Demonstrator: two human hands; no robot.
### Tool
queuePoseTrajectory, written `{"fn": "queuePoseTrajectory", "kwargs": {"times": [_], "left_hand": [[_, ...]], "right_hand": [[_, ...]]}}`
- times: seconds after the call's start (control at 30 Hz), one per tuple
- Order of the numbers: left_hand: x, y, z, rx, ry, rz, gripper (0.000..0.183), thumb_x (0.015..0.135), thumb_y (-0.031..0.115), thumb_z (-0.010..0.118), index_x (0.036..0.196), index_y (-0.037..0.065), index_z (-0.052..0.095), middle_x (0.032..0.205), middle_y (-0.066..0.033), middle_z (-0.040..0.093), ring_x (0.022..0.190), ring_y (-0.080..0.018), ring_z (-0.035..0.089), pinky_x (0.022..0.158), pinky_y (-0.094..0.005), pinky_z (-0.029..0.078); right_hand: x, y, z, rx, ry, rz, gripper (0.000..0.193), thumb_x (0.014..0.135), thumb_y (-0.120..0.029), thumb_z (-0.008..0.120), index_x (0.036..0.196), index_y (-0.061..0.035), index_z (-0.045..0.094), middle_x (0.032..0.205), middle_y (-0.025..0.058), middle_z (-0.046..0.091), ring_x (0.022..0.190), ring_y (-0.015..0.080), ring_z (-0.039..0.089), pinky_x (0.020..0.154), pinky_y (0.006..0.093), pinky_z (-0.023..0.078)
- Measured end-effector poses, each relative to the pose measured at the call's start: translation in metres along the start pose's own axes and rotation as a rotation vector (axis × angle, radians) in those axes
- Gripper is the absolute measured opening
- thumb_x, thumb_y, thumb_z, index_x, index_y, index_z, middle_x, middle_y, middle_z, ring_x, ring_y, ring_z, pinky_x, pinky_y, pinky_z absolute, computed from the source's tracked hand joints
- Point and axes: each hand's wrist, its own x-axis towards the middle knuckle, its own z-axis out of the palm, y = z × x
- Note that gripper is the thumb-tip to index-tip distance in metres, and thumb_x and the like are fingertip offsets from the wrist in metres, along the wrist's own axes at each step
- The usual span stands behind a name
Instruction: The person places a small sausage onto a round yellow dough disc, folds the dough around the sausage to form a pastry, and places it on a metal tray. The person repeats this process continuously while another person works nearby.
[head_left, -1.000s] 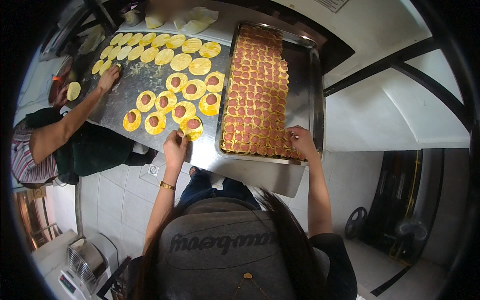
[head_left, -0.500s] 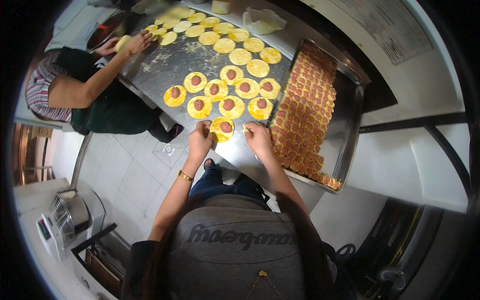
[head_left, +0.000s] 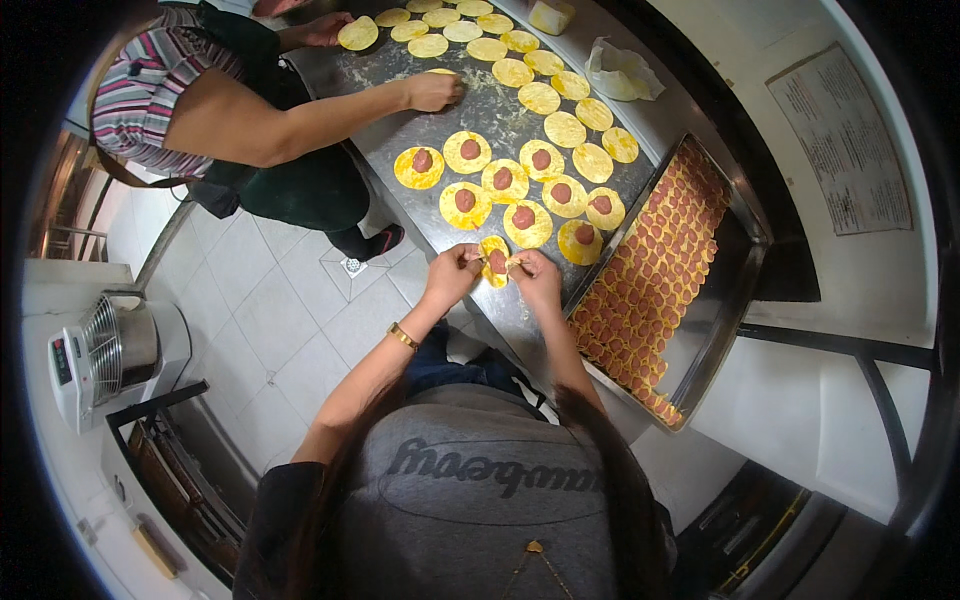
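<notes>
At the near edge of the metal worktable, a yellow dough round (head_left: 492, 246) carries a dab of reddish-brown filling. My left hand (head_left: 455, 273) pinches its left edge between thumb and fingers. On the opposite edge, my right hand (head_left: 537, 277) pinches too, and the round looks narrowed with its sides raised. Just beyond lie several flat rounds topped with the same filling, such as one dough round (head_left: 527, 224). To the right of my right hand stands a large metal tray (head_left: 733, 330) with close rows of small filled pieces (head_left: 645, 280).
Plain dough rounds (head_left: 565, 130) spread over the far part of the worktable (head_left: 385, 140). At the left, a co-worker's hand (head_left: 435, 92) reaches over the table; the other holds a round (head_left: 358, 34). A crumpled plastic bag (head_left: 622, 72) lies at the back. A mixer (head_left: 120, 345) stands lower left.
My right hand has come in to the dough round and gripped its edge, and the round's sides are drawn inward. The co-worker's arm has stretched across the table. The whole view has shifted.
</notes>
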Motion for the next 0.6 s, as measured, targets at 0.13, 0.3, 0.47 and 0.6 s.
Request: {"fn": "queuePoseTrajectory", "kwargs": {"times": [0.13, 0.3, 0.47, 0.6], "left_hand": [[-0.001, -0.002, 0.000, -0.301, -0.155, -0.126, 0.031, 0.084, 0.003, 0.059, 0.115, 0.001, 0.061, 0.088, -0.0025, 0.065, 0.068, -0.0068, 0.056, 0.059, -0.0212, 0.045], [-0.006, 0.009, 0.000, -0.341, -0.230, -0.092, 0.030, 0.083, -0.003, 0.061, 0.113, 0.000, 0.061, 0.086, -0.0011, 0.065, 0.069, -0.0045, 0.056, 0.061, -0.0176, 0.045], [-0.002, 0.013, 0.004, -0.468, -0.201, -0.010, 0.019, 0.083, -0.003, 0.063, 0.101, 0.001, 0.062, 0.088, -0.0020, 0.065, 0.074, -0.0056, 0.059, 0.065, -0.0175, 0.048], [-0.003, 0.019, 0.009, -0.663, -0.129, -0.036, 0.011, 0.085, -0.001, 0.062, 0.093, 0.004, 0.058, 0.085, -0.0013, 0.063, 0.073, -0.0063, 0.058, 0.065, -0.0184, 0.046]], "right_hand": [[-0.005, 0.004, 0.005, 0.219, -0.006, -0.019, 0.028, 0.079, 0.009, 0.057, 0.106, 0.0029, 0.061, 0.097, 0.0088, 0.065, 0.085, 0.0122, 0.063, 0.076, 0.0231, 0.049], [-0.012, -0.010, -0.003, 0.085, -0.040, -0.102, 0.029, 0.080, 0.009, 0.057, 0.109, 0.0047, 0.060, 0.099, 0.0089, 0.065, 0.089, 0.0129, 0.063, 0.079, 0.0233, 0.049], [-0.012, -0.012, -0.006, 0.439, 0.009, -0.005, 0.027, 0.078, 0.010, 0.060, 0.105, 0.0035, 0.063, 0.105, 0.0117, 0.065, 0.088, 0.0158, 0.064, 0.080, 0.0249, 0.049], [-0.023, -0.046, -0.001, 0.677, 0.079, -0.031, 0.030, 0.079, 0.010, 0.061, 0.108, 0.0045, 0.060, 0.102, 0.0110, 0.065, 0.088, 0.0146, 0.063, 0.080, 0.0245, 0.049]]}}
